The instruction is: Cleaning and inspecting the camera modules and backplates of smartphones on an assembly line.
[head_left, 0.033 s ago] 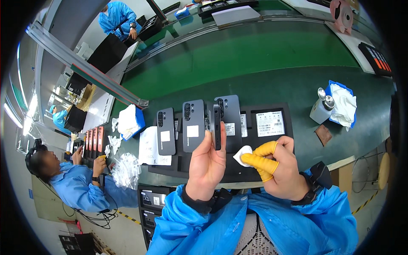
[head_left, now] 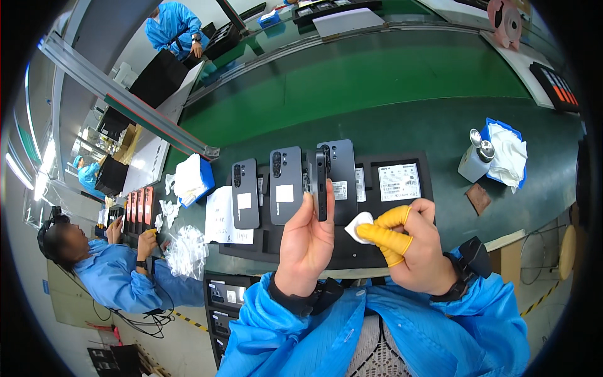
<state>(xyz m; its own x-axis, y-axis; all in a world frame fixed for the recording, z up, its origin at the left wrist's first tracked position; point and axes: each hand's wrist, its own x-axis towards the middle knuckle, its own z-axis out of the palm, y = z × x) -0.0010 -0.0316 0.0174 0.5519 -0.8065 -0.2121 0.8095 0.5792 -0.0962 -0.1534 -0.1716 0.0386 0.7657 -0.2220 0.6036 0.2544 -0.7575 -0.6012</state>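
Observation:
My left hand (head_left: 306, 251) grips a dark smartphone (head_left: 321, 188) held upright, edge-on to me, between thumb and fingers. In my right hand (head_left: 408, 251), with yellow finger cots on some fingers, a small folded white wipe (head_left: 360, 227) is pinched, just right of the phone and apart from it. Behind the held phone, another dark phone (head_left: 344, 169) lies back up on a black tray (head_left: 402, 217). Two more phones, a middle one (head_left: 286, 179) and a left one (head_left: 245, 188), lie back up to the left, each with a white label.
A white dispenser bottle (head_left: 475, 164) and a blue bin of white wipes (head_left: 510, 157) stand at right, near a brown packet (head_left: 478, 200). Another blue bin (head_left: 206, 179), a paper sheet (head_left: 220, 213) and clear plastic bags (head_left: 186, 251) are at left. A co-worker (head_left: 107, 270) sits at far left.

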